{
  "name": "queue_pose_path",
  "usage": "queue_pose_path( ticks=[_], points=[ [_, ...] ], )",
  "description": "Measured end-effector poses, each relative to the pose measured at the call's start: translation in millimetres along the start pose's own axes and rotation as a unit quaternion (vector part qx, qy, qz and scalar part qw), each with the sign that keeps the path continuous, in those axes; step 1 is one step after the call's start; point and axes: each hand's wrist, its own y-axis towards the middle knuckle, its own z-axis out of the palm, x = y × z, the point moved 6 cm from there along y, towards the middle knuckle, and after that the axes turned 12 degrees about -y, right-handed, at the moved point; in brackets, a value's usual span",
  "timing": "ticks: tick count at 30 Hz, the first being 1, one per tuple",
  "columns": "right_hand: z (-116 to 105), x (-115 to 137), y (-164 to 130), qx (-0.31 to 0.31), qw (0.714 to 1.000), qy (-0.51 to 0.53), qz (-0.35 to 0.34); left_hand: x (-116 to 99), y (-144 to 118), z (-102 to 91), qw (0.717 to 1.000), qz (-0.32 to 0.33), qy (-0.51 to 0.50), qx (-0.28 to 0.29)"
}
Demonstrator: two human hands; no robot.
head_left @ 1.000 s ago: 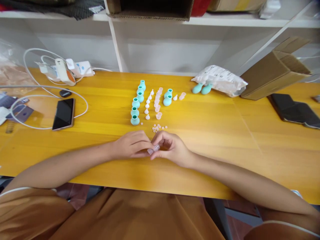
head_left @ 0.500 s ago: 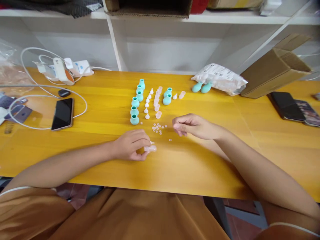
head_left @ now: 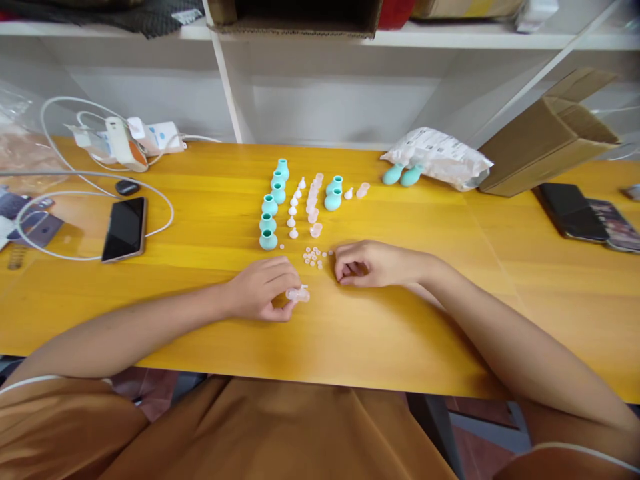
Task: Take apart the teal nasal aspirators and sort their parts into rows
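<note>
My left hand [head_left: 267,290] is closed in a pinch around a clear, waisted plastic tube [head_left: 299,295]. A small white tip [head_left: 303,287] pokes out beside the tube at the same fingers. To the right, my right hand [head_left: 363,263] rests low on the table with its fingers curled and fingertips pressed down; whatever lies under them is hidden. Just left of it are several tiny pale rings [head_left: 314,256]. Beyond both hands stand teal rubber bulbs [head_left: 269,222] in a column, then white pointed nozzles [head_left: 293,222] and clear tube pieces [head_left: 313,215].
Farther back are two more teal bulbs [head_left: 333,199], and a white plastic package [head_left: 437,158] with teal bulbs in front. A cardboard box [head_left: 547,143] leans at right near a dark phone [head_left: 571,212]. Another phone [head_left: 125,229] and white cables lie left.
My right hand has moved down and slightly left onto the table, covering the spot where a lone ring lay. My left hand has tilted the clear tube a little.
</note>
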Motion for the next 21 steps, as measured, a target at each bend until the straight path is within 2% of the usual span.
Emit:
queue_pose_path(
  ticks=[6, 11, 16, 19, 21],
  points=[
    [0.0, -1.9, -2.5, 0.026, 1.000, -0.014, -0.006, -0.9, 1.5, -0.2, 1.000, 0.005, -0.004, -0.005],
    [-0.7, 0.3, -2.3, 0.020, 1.000, 0.006, -0.003, 0.9, 1.3, 0.8, 1.000, -0.011, -0.005, 0.001],
    [14.7, 4.4, 7.3, -0.013, 0.988, 0.151, 0.021, 1.1, 1.9, 0.7, 1.000, -0.017, 0.005, -0.001],
    [29.5, 4.0, 15.7, -0.045, 0.957, 0.287, 0.028, 0.2, 2.8, 1.1, 1.000, -0.009, 0.014, 0.002],
    [37.2, 2.9, 20.2, -0.064, 0.939, 0.337, 0.027, -0.4, 2.9, 1.2, 1.000, -0.002, 0.016, 0.000]
  ],
)
